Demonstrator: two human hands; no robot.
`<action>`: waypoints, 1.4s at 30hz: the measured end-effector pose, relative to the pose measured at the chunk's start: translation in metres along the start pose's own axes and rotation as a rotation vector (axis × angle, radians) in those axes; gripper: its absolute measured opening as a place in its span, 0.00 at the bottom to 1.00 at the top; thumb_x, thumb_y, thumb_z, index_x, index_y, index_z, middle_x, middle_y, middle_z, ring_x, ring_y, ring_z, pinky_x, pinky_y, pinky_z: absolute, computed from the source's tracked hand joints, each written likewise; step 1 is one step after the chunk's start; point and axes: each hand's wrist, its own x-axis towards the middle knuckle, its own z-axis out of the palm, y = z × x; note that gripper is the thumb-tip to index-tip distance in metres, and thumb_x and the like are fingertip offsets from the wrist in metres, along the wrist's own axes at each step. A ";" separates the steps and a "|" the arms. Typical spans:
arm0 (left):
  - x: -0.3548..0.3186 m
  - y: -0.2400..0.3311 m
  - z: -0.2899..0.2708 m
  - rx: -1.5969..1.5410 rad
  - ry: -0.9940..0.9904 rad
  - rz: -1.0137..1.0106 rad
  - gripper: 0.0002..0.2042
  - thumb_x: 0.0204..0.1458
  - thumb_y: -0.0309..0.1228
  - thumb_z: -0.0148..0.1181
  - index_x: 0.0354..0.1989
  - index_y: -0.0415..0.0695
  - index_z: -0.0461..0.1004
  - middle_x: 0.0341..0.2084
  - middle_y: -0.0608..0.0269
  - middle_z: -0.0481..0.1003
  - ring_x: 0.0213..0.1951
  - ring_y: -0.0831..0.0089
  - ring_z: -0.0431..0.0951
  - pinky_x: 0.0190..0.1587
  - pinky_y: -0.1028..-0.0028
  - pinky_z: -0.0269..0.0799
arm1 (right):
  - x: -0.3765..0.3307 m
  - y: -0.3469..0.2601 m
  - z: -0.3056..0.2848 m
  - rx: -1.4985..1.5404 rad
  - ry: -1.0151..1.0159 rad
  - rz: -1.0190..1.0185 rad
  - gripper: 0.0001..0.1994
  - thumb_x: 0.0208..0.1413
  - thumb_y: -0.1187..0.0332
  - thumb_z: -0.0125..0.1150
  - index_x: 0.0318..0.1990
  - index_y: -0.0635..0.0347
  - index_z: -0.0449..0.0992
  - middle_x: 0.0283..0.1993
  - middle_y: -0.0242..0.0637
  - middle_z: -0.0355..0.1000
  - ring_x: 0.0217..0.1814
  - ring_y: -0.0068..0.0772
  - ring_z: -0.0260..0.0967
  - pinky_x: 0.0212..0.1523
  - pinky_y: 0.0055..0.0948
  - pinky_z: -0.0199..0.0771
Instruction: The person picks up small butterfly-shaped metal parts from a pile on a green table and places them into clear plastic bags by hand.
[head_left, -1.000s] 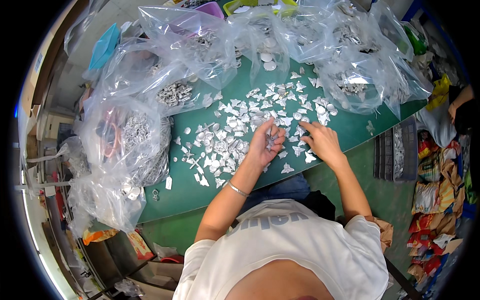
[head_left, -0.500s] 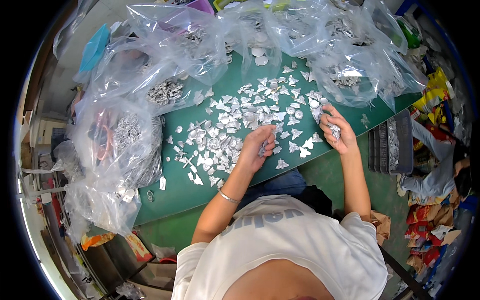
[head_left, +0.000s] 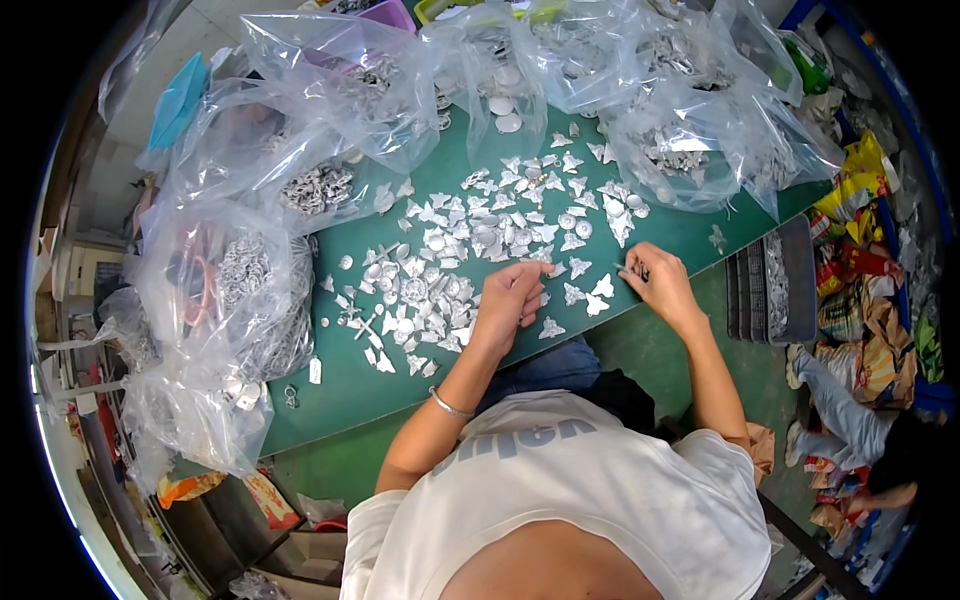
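Many small silver metal pieces [head_left: 440,290], several winged like butterflies and others round, lie loosely spread on the green table [head_left: 360,400]. My left hand [head_left: 508,305] is curled closed at the right side of this spread; its fingers hide whatever they hold. Farther right, my right hand [head_left: 660,285] is closed, with a small silver metal piece [head_left: 625,268] pinched at its fingertips. Beyond that hand sits a small separate heap of winged pieces [head_left: 622,212]. Between my hands lie a few loose winged pieces [head_left: 598,296].
Clear plastic bags of metal parts [head_left: 260,265] line the table's left and far sides. A dark crate [head_left: 790,285] stands beyond the right edge. Another person's legs [head_left: 845,410] show at the right, near colourful packaging [head_left: 865,195].
My right hand has drawn back from the small heap toward me and turned, fingertips now pinching a piece. My left hand stays closed in nearly the same place. The person at the right has moved.
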 end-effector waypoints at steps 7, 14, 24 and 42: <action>-0.005 0.000 -0.003 -0.156 0.016 -0.038 0.11 0.58 0.31 0.45 0.40 0.35 0.68 0.15 0.75 0.54 0.15 0.87 0.53 0.14 0.86 0.48 | 0.003 0.024 0.003 1.468 -0.018 0.354 0.07 0.49 0.73 0.51 0.27 0.60 0.59 0.26 0.38 0.63 0.20 0.25 0.59 0.10 0.21 0.54; -0.008 -0.006 -0.002 -0.226 -0.003 -0.084 0.11 0.58 0.31 0.44 0.41 0.35 0.67 0.15 0.74 0.55 0.16 0.87 0.53 0.14 0.86 0.48 | 0.022 0.031 0.011 2.259 -0.062 0.290 0.09 0.48 0.73 0.45 0.38 0.63 0.65 0.37 0.40 0.61 0.22 0.25 0.55 0.08 0.17 0.52; -0.011 -0.007 -0.002 -0.308 0.012 -0.109 0.12 0.58 0.31 0.44 0.41 0.34 0.67 0.15 0.74 0.55 0.16 0.86 0.53 0.14 0.86 0.49 | 0.032 -0.005 0.025 2.620 -0.036 0.550 0.11 0.59 0.68 0.43 0.41 0.66 0.70 0.45 0.47 0.66 0.55 0.46 0.58 0.58 0.47 0.60; -0.101 -0.015 -0.077 -0.085 0.688 0.377 0.10 0.57 0.30 0.46 0.39 0.36 0.71 0.13 0.77 0.56 0.14 0.88 0.54 0.14 0.85 0.48 | 0.060 -0.074 0.034 2.054 -0.754 0.823 0.11 0.61 0.62 0.41 0.37 0.58 0.67 0.24 0.33 0.57 0.15 0.22 0.51 0.07 0.18 0.49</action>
